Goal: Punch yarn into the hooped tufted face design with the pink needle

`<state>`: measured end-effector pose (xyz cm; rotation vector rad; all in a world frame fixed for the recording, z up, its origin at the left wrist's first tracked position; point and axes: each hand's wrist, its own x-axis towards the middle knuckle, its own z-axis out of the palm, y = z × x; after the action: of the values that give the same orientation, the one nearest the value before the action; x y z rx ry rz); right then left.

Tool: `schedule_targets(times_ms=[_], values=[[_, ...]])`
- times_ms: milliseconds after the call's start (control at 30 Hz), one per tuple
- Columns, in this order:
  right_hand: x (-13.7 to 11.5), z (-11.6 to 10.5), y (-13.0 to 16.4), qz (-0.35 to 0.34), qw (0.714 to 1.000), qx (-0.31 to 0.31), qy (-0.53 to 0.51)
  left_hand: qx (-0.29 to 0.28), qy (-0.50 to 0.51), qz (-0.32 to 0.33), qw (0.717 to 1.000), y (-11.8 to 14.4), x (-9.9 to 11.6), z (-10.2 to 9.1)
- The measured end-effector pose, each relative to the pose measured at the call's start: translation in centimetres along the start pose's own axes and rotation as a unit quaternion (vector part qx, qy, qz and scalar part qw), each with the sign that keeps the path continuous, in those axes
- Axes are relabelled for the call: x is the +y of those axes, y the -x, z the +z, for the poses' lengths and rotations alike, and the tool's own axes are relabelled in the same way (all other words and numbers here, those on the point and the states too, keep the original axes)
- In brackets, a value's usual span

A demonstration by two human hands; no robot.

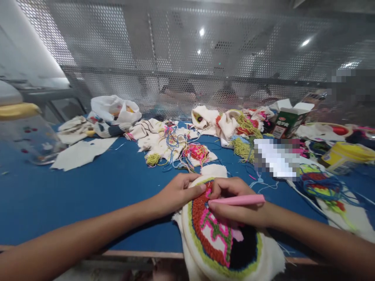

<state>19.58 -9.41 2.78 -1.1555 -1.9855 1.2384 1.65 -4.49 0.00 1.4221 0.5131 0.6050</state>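
- Pink plastic, a pen-like punch tool (238, 200), is pinched in the fingers of the right hand (234, 203), its tip hidden at the red loops.
- The hoop (218, 238) with its tufted cloth is seen at 6 o'clock on the blue desk (96, 187), overhanging the near edge.
- The hoop's rim at 10 o'clock is pressed by the left hand (178, 191), fingers together and laid flat, nothing pinched.
- The work is judged best done with the cloth kept taut, the tool held upright, and stitches set close beside the finished red rows.
- Loose yarn (175, 146) and cloth scraps are strewn at 12 o'clock; a yellow tub (345, 156) is seen at 2 o'clock.
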Motion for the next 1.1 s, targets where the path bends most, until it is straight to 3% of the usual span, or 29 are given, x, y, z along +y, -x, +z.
schedule_targets(times_ms=[133, 333, 933, 1100], values=[[-0.15, 0.14, 0.2, 0.033, 0.998, 0.0, -0.047, 0.003, 0.013, -0.01, 1.0, -0.04, 0.09, 0.09], [-0.56, -0.32, 0.49, -0.05, 0.996, 0.006, 0.077, 0.008, 0.043, -0.013, 0.999, -0.07, 0.22, 0.38], [-0.28, -0.69, 0.64, -0.041, 0.996, -0.011, 0.073, 0.027, 0.038, -0.014, 0.999, -0.26, 0.2, 0.73], [-0.26, -0.69, 0.55, -0.066, 0.994, -0.005, 0.091, 0.027, 0.021, 0.001, 0.999, -0.27, 0.32, 0.75]])
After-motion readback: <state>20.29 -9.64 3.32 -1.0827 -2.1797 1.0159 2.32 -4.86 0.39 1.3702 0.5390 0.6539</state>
